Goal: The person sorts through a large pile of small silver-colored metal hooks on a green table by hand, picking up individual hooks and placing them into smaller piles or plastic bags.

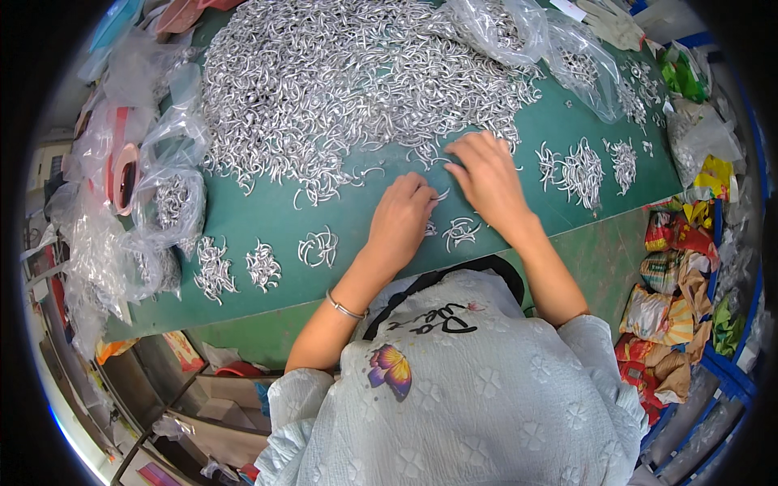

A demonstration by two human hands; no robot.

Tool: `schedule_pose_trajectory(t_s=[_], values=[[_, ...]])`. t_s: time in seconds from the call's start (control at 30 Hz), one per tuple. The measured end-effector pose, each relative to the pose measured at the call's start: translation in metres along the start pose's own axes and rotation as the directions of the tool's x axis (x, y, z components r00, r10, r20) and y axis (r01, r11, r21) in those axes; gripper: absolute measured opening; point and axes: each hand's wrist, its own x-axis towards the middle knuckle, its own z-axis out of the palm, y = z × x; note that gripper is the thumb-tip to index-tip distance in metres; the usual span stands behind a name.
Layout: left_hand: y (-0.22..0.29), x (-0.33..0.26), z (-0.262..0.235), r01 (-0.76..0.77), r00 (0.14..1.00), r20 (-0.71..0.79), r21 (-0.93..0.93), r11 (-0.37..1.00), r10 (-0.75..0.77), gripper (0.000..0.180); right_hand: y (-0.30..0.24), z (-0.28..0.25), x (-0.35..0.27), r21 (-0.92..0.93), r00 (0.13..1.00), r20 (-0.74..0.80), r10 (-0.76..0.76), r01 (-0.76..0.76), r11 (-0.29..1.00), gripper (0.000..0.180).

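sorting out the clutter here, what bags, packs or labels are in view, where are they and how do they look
Clear plastic bags: left table edge, crumpled, some holding silver metal pieces.
Clear bags: top right, by the big silver pile.
Snack wrappers: right of the table, crumpled, red, orange, silver.
Yellow pack: right edge.
Green pack: upper right.

Both hands (pixel 401 219) (pixel 485 180) at metal hook pile (pixel 340 81) on green table (pixel 267 215)

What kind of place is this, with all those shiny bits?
Probably a small workshop for sorting metal parts. A huge heap of curved silver pieces covers the green table, small counted bunches lie in a row, and clear plastic bags of pieces sit at the side.
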Motion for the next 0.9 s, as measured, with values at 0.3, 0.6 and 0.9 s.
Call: schedule_pose_trajectory(t_s=[0.3, 0.6, 0.9], values=[[0.005, 0.0, -0.002, -0.055, 0.997, -0.046, -0.028, 0.998, 0.054, 0.014, -0.005, -0.011, -0.014, 0.193, 0.971, 0.235, -0.046, 0.0, 0.981, 0.008], [0.002, 0.004, 0.006, -0.1, 0.991, 0.093, 0.059, 0.993, 0.094, 0.02, 0.004, 0.007, 0.013, -0.092, 0.998, 0.041, 0.037, -0.033, 0.995, 0.012], [0.003, -0.001, 0.003, -0.028, 0.997, 0.068, 0.048, 0.998, 0.025, 0.019, 0.008, -0.011, 0.011, -0.035, 0.997, -0.032, 0.066, -0.067, 0.997, 0.021]])
